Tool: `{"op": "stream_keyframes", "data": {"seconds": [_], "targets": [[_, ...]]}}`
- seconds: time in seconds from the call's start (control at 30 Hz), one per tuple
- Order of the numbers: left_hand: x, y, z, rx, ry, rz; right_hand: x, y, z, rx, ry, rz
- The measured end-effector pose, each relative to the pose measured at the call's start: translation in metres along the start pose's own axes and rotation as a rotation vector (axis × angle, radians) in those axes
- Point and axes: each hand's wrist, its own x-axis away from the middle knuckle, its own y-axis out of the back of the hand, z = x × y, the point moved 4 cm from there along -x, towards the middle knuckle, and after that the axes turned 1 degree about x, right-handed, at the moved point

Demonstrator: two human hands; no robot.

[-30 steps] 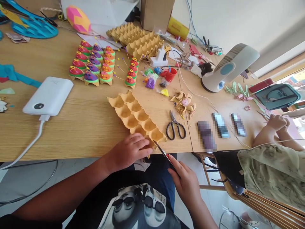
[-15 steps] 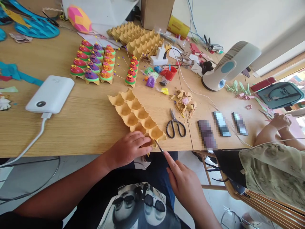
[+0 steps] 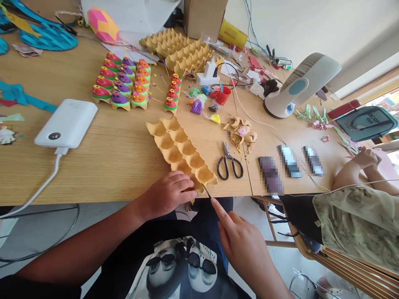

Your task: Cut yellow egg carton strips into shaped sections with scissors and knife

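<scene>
At the near edge of the table, the egg carton lies hollows upward at the dial's centre, 12 o'clock pointing straight across the tabletop. From my remote post I read the step in hand as cutting at the carton's near end. At 7 o'clock, the left hand grips that end, fingers bent over the rim and thumb on the near side; the undersides of the fingertips are hidden. At 5 o'clock, the right hand is closed around a knife, index finger laid straight along it; the handle is concealed in the fist. The thin blade meets the carton's near right side, and I cannot tell how deep it sits. The scissors lie apart at 3 o'clock, touched by neither hand. Painted cups stand in rows toward 11 o'clock, with further trays toward 12.

In my judgement, the next move calls for short, controlled strokes, the left hand pinning the carton with its thumb clear of the blade's line. Excess force could tear the wall or let the tip skid toward that thumb.
</scene>
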Motion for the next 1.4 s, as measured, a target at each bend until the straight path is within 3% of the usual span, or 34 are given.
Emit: {"op": "stream_keyframes", "data": {"seconds": [1.0, 1.2, 1.4], "targets": [[-0.003, 0.0, 0.003, 0.075, 0.035, 0.032, -0.013, 0.0, 0.004, 0.031, -0.04, 0.043], [-0.002, -0.001, 0.002, 0.02, 0.023, 0.039, -0.016, -0.006, 0.005, -0.012, -0.051, 0.03], [0.005, 0.0, -0.007, -0.104, -0.033, -0.034, -0.014, -0.01, 0.005, -0.073, -0.081, 0.02]]}}
